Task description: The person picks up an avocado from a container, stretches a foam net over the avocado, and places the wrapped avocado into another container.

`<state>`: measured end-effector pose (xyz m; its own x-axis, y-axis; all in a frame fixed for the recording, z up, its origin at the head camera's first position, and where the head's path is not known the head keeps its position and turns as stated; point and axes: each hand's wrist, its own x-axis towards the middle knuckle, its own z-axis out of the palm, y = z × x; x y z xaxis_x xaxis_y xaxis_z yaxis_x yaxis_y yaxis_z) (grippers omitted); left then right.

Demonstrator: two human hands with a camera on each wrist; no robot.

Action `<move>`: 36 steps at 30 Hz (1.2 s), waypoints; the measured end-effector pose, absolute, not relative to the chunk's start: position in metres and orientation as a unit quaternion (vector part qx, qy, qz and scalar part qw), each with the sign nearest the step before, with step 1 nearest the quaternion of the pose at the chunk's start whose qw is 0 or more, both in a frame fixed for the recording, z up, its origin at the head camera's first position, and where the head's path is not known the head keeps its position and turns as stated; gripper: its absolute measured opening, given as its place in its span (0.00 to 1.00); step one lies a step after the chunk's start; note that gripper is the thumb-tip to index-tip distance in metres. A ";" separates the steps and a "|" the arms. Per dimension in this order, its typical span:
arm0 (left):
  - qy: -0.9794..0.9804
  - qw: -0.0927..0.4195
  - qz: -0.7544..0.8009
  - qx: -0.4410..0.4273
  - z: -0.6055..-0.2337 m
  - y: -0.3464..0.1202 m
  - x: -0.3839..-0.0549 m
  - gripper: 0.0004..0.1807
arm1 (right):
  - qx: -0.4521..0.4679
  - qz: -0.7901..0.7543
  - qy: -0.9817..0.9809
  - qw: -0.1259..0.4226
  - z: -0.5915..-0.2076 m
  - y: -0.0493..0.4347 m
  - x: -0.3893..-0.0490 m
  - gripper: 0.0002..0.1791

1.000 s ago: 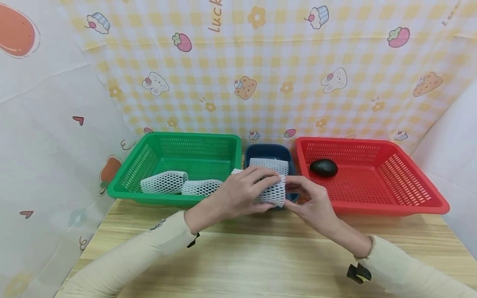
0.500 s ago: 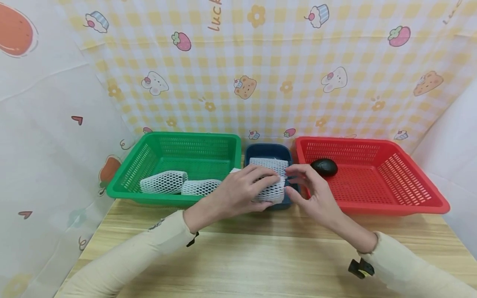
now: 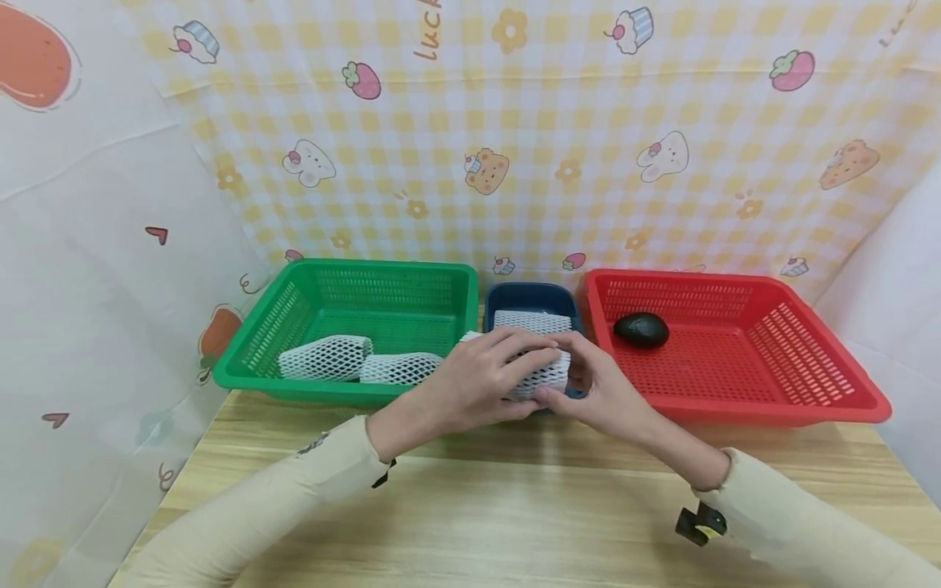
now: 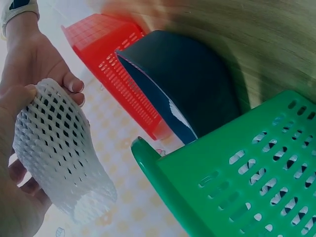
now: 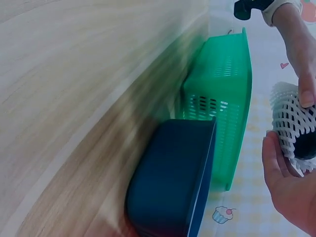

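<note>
White foam net [image 3: 546,377]: held up off the tabletop [image 3: 470,523], at the near side of the blue tub [image 3: 532,297]; whether it overhangs the rim I cannot tell from where I stand.
Dark oval thing [image 5: 304,146]: inside that net, showing at the mouth on the right.
Long axis: roughly left to right, along the tabletop's far edge, from one hand to the other.
Left hand [image 3: 481,371]: curled over the net's left and middle, covering most of it.
Right hand [image 3: 599,388]: thumb and fingers pinching the right end, so nearer the mouth.
Green basket [image 3: 253,382]: one, toward the far left corner; two inside by its near wall, a left netted bundle [image 3: 326,359] and a right netted bundle [image 3: 399,369].
Tub: one, midway along the far edge; at least one further foam net [image 3: 532,322] in it.
Red basket [image 3: 764,412]: one, toward the far right corner; one bare dark fruit [image 3: 641,330] at its left side.
</note>
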<state>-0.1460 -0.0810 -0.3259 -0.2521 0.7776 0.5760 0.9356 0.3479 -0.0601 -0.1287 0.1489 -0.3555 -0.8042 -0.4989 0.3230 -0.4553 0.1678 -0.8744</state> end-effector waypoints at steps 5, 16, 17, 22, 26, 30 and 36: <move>-0.791 0.256 -0.129 -0.540 -0.327 -0.082 -0.145 0.43 | -0.312 -0.572 0.759 0.008 -0.356 0.148 -0.127 0.34; -0.823 0.274 -0.089 -0.490 -0.337 -0.086 -0.140 0.40 | -0.275 -0.581 0.766 0.014 -0.357 0.146 -0.126 0.31; -0.822 0.278 -0.089 -0.489 -0.337 -0.086 -0.140 0.38 | -0.272 -0.581 0.767 0.018 -0.357 0.146 -0.126 0.31; -0.821 0.281 -0.091 -0.490 -0.338 -0.088 -0.141 0.35 | -0.263 -0.568 0.779 0.036 -0.356 0.147 -0.126 0.33; -0.823 0.273 -0.094 -0.489 -0.339 -0.091 -0.142 0.34 | -0.266 -0.551 0.790 0.045 -0.355 0.150 -0.126 0.34; -0.827 0.268 -0.096 -0.484 -0.337 -0.096 -0.144 0.35 | -0.256 -0.521 0.813 0.044 -0.353 0.159 -0.125 0.34; -0.836 0.264 -0.099 -0.471 -0.336 -0.107 -0.148 0.34 | -0.231 -0.446 0.864 0.007 -0.351 0.183 -0.129 0.27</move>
<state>-0.1476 -0.1065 -0.3358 -0.4165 0.7350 0.5351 0.8397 0.5366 -0.0835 -0.1292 0.1830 -0.3514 -0.8929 -0.4057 0.1951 -0.3940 0.4945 -0.7748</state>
